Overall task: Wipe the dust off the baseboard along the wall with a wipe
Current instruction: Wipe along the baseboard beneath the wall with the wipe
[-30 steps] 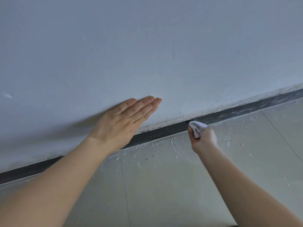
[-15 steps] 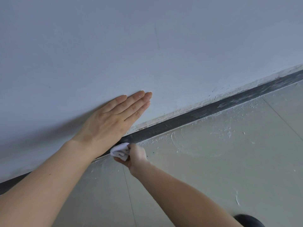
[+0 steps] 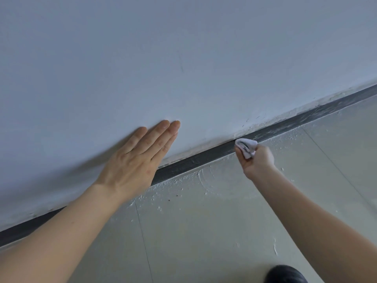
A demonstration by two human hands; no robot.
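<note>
The baseboard (image 3: 193, 162) is a narrow dark strip where the wall (image 3: 183, 58) meets the floor (image 3: 204, 231). Its long axis runs on a slant across the view, from the lower left edge up to the upper right edge. To the right of the wipe its face shows pale streaks and smears; between the two hands it looks darker and more even. A rough whitish line runs along its top edge.

The wipe (image 3: 246, 147) is a small white wad with dark smudges on it. It sits against the baseboard, right of the middle of the view, touching the strip's face. The right hand (image 3: 258, 162) grips it, fingers curled round the wad so that only its upper end sticks out toward the wall. The forearm reaches in from the lower right.

The left hand (image 3: 138, 160) lies flat on the wall just above the baseboard, fingers straight and together, pointing up and to the right. Its heel covers a short stretch of the strip.

The floor is pale, with thin seams, and carries white specks and a curved smear close to the baseboard. A dark rounded shape (image 3: 285, 274) shows at the bottom edge; what it is I cannot tell.
</note>
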